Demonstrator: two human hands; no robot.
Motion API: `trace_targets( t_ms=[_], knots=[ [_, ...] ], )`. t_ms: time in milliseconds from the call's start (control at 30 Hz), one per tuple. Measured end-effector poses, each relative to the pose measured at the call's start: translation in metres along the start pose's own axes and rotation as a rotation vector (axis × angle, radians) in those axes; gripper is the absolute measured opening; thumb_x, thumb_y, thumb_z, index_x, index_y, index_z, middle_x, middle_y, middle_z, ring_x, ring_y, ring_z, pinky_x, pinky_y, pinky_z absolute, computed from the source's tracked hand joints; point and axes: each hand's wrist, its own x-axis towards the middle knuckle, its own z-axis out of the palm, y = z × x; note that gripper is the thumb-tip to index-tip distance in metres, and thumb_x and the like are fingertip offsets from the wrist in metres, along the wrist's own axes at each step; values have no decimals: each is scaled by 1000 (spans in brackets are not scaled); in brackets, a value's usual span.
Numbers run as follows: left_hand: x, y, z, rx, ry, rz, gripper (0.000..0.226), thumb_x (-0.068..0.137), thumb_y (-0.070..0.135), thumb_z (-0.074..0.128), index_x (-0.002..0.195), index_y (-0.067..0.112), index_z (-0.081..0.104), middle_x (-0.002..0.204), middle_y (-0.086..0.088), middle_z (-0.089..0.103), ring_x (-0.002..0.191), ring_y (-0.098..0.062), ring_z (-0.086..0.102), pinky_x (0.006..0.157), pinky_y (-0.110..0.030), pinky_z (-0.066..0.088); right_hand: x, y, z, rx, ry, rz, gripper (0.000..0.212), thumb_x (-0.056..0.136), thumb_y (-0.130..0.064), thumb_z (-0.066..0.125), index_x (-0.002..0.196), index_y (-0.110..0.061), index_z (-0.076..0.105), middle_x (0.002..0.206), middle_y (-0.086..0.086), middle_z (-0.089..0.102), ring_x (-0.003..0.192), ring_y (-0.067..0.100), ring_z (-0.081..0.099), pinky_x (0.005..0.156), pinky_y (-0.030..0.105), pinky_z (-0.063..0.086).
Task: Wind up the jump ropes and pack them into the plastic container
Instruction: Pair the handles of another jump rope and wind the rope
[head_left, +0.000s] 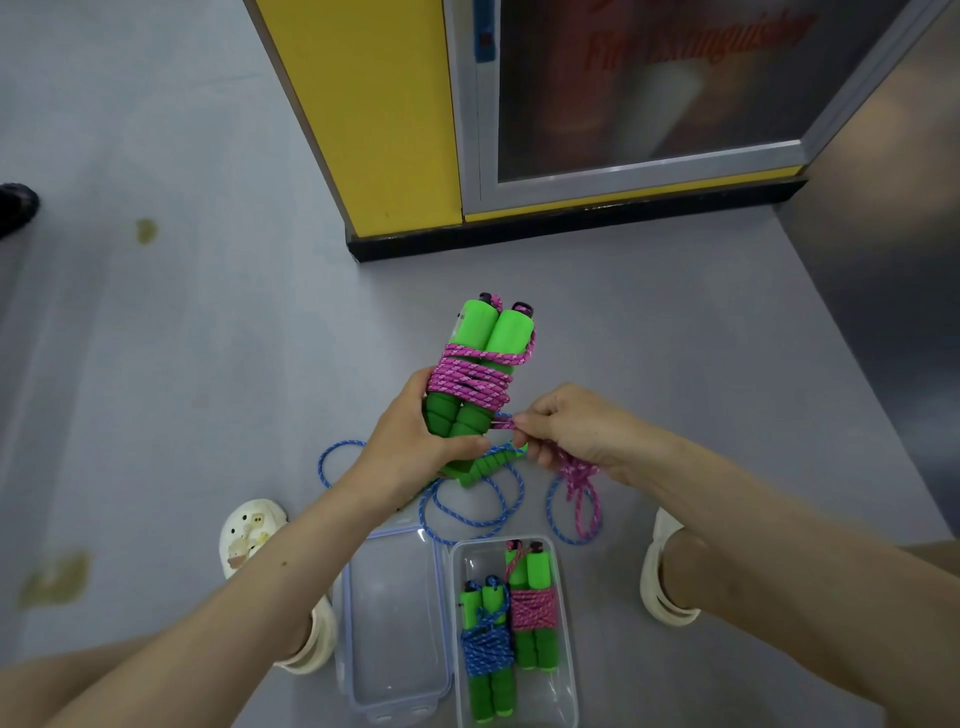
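Left hand (415, 441) grips handles (501, 332); right hand (576, 426) pinches rope (467, 382).

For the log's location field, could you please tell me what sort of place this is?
Probably an indoor public or institutional space, perhaps a hallway: a grey floor and a yellow cabinet whose glass door seems to read Fire Extinguisher.

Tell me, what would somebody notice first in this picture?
The bright green handles in the middle jump out first, gripped by the left hand with pink rope wound round them, while the right hand pinches the rope's loose part. Next come a blue bundle and a pink bundle side by side in the clear plastic container at the bottom, and a loose blue rope on the floor.
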Motion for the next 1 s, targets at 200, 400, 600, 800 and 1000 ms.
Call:
trace_targets(
  t_ms=[200, 400, 600, 800, 1000],
  knots=[
    [-2, -6, -1, 479, 169, 110, 71, 69, 23, 81, 128, 29, 43, 97, 5, 65, 86, -21, 62, 76, -39, 53, -5, -4, 1, 32, -55, -20, 25, 95, -25, 56, 88, -6, 70, 42, -4, 46, 35, 8, 32, 37, 18, 27],
    [-1, -4, -2, 340, 242, -23, 46, 60, 32, 86, 95, 19, 58, 78, 0, 66, 70, -21, 66, 66, -40, 56, -7, -4, 2, 21, -121, -40, 27, 98, -20, 50, 87, -5, 70, 45, -1, 52, 35, 8, 31, 39, 19, 26],
    [1, -2, -2, 225, 210, -42, 47, 64, 19, 85, 100, 19, 55, 85, -3, 65, 74, -23, 66, 71, -45, 57, -1, -3, 3, 98, -19, -25, 23, 96, -6, 51, 82, -3, 69, 58, 3, 64, 46, 4, 55, 48, 15, 45],
    [-2, -3, 0, 236, 191, -7, 47, 66, 15, 82, 101, 18, 51, 86, -4, 63, 75, -26, 66, 67, -42, 56, -3, -8, -2, 58, 31, -3, 23, 94, -6, 50, 77, -12, 65, 47, -2, 50, 37, 6, 31, 38, 16, 27],
    [-5, -5, 4, 351, 231, 50, 43, 69, 14, 80, 98, 16, 48, 77, -1, 59, 66, -20, 57, 54, -31, 45, -8, -10, 3, 55, -167, 22, 27, 99, -17, 48, 83, -5, 66, 43, -3, 45, 34, 6, 25, 37, 18, 20]
  ],
)
